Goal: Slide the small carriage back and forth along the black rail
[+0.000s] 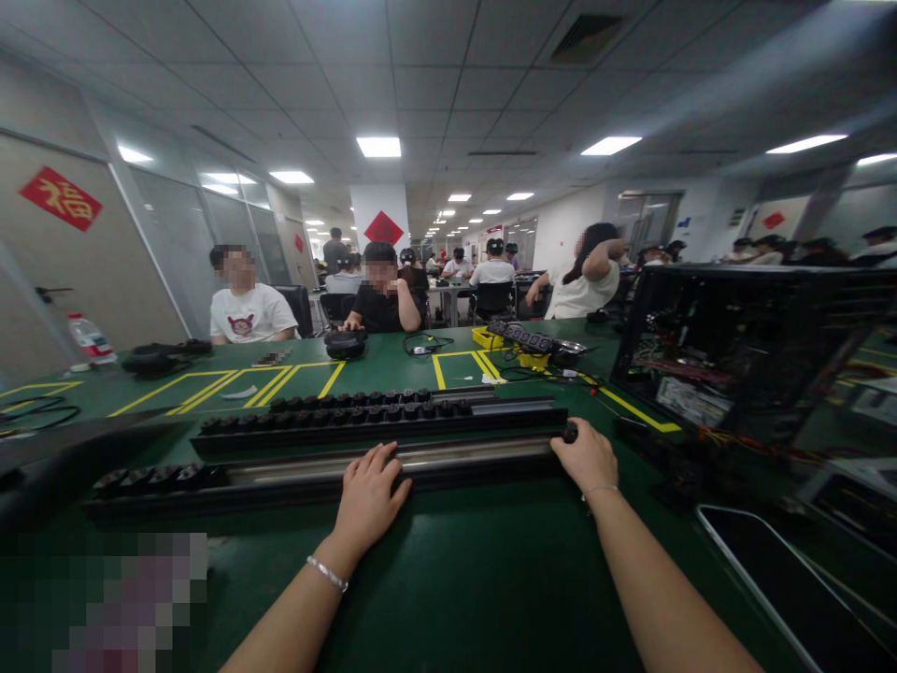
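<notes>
Nearest to me on the green table lies a long black rail [280, 474] with a shiny metal channel. Several black round pieces [158, 479] sit at its left end. My left hand [374, 493] rests on the middle of this rail, fingers stretched out and thumb apart. At the rail's right end, the fingers of my right hand [587, 454] are closed on a small black piece [570, 432], partly hidden by them. Just beyond lies a second black rail [519, 417] holding a row of black pieces, with another rail [483, 392] behind it.
An open computer case [743, 355] full of wiring stands at the right. A black panel with a pale rim [785, 579] lies at the lower right. Yellow bins [491, 338], cables and a black device [346, 345] are farther back. People sit across the table [448, 598].
</notes>
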A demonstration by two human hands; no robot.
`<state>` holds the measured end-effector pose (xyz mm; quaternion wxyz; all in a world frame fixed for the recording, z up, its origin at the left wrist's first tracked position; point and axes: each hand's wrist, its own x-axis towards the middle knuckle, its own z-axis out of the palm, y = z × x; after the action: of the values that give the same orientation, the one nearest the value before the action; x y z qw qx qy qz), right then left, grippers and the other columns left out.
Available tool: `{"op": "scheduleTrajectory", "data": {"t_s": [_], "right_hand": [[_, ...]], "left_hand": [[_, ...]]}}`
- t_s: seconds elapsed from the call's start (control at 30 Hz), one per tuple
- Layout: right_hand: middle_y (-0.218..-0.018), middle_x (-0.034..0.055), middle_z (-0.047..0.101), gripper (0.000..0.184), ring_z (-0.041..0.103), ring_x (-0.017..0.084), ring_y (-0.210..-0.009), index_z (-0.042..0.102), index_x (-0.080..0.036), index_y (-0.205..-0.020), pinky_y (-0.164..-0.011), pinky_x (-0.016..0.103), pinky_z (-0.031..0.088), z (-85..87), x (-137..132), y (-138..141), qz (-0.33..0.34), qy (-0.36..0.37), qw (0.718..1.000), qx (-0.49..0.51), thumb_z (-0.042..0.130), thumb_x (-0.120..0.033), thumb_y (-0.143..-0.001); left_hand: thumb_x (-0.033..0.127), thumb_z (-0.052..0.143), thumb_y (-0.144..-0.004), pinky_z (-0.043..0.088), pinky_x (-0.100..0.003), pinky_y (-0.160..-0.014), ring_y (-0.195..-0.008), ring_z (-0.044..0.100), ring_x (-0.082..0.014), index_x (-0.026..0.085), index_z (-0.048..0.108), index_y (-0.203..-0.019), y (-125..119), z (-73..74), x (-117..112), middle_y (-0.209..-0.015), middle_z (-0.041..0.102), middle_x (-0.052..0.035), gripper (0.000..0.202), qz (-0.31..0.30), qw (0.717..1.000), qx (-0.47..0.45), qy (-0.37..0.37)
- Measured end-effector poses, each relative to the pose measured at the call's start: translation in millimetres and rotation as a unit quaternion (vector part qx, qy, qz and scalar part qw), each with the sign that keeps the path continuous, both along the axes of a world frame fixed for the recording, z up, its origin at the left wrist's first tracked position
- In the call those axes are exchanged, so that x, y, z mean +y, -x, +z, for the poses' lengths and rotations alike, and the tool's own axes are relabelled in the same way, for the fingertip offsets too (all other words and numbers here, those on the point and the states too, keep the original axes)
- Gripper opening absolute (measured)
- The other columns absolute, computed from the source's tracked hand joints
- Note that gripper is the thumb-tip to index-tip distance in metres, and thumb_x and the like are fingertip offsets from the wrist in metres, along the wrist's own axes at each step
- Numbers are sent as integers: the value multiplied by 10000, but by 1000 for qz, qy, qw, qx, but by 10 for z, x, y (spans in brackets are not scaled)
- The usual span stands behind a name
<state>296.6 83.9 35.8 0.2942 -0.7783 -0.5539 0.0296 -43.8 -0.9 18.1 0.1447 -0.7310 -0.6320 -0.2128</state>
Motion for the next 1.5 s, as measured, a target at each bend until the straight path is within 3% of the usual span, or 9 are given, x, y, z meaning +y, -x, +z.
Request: {"op": "scheduleTrajectory", "data": {"t_s": [0.13,0.87,1.2,1.5], "right_hand": [[-1272,96,519,537,448,283,-1169,491,-172,-1233,-957,377,375,-18,3,-19,-1,-12,1000,-6,464,-351,-727],[-1157,100,588,526,521,292,-1066,478,-182,-1249,-882,371,417,-29,53,-136,-6,5,999,39,452,-343,-749],[-1131,95,617,485,596,252,-943,498,-211,-1230,-764,337,450,-28,54,-217,-14,2,996,85,451,-307,-757],[-1168,96,588,527,570,234,-1018,479,-181,-1246,-858,316,424,-72,95,-288,16,-19,994,109,479,-293,-731]], "left_hand": [[363,476,-827,351,-464,-979,-1231,445,-254,261,606,-897,5,-4,-2,-1334,519,-24,179,-5,1000,-10,-1],[360,470,-833,360,-471,-974,-1233,447,-257,264,620,-880,14,-17,1,-1325,528,-34,185,-10,1000,-11,-11],[360,471,-832,359,-471,-979,-1233,449,-257,271,620,-876,19,-23,3,-1326,528,-24,178,-11,1000,-13,-11],[379,439,-852,351,-464,-978,-1244,434,-252,262,602,-890,32,-27,7,-1340,515,-25,205,-5,1000,11,-4]]}}
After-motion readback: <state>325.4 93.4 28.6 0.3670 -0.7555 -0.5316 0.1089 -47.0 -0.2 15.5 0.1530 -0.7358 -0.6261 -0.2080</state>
